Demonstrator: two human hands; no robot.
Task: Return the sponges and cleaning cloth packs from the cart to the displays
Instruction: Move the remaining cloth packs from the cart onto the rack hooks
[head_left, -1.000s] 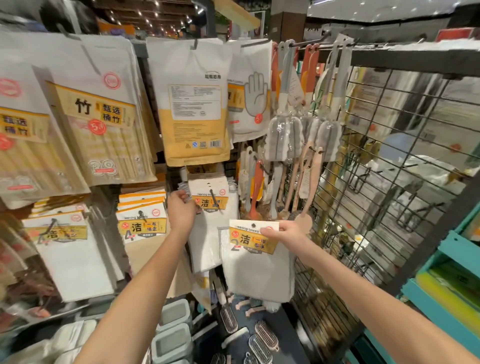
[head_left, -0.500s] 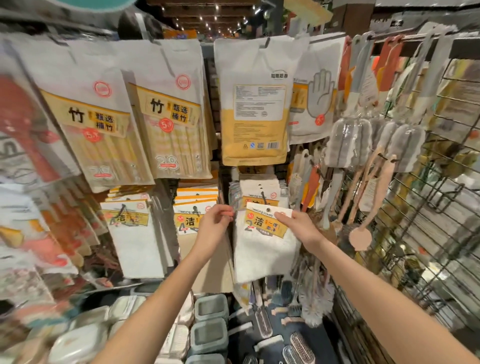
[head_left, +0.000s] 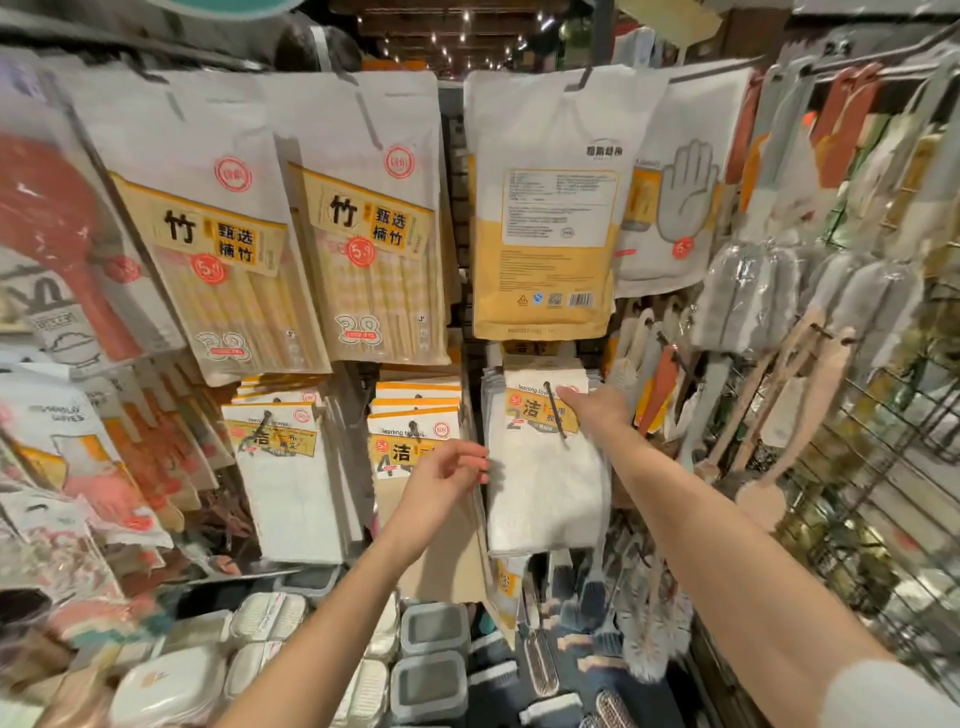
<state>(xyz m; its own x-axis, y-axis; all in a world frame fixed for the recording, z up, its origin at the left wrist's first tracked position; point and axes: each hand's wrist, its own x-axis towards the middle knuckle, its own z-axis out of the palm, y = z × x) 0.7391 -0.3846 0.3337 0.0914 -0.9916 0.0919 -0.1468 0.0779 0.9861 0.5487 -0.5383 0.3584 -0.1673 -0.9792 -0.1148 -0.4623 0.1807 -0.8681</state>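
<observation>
From the head camera, the cleaning cloth pack (head_left: 545, 467), a white cloth under a yellow label marked with a 2, hangs at the front of a stack of like packs on a black peg (head_left: 557, 415) in the lower middle of the display wall. The right hand (head_left: 595, 410) reaches in from the right with its fingers held straight, their tips lying flat against the upper right part of the label, just beside the peg; it grips nothing. The left hand (head_left: 447, 475) hangs just left of the pack with its fingers loosely curled and its palm bare; the fingertips (head_left: 483, 462) are at the pack's left edge, but whether they touch it cannot be told. Behind the left hand, on the next peg to the left, hang cloth packs marked 4 (head_left: 410, 441), and farther left another white cloth pack (head_left: 283, 483). Above these hang two bamboo chopstick packs (head_left: 223, 270), side by side. Directly above the task's pack is a yellow-and-white bag (head_left: 545, 218) turned with its printed back outward, and to its right a glove pack (head_left: 680, 208) showing a grey hand. Wrapped bottle brushes (head_left: 748, 306) hang on the right, against a wire grid panel (head_left: 883, 467). Below the hands sit grey-lidded boxes (head_left: 431, 631).
</observation>
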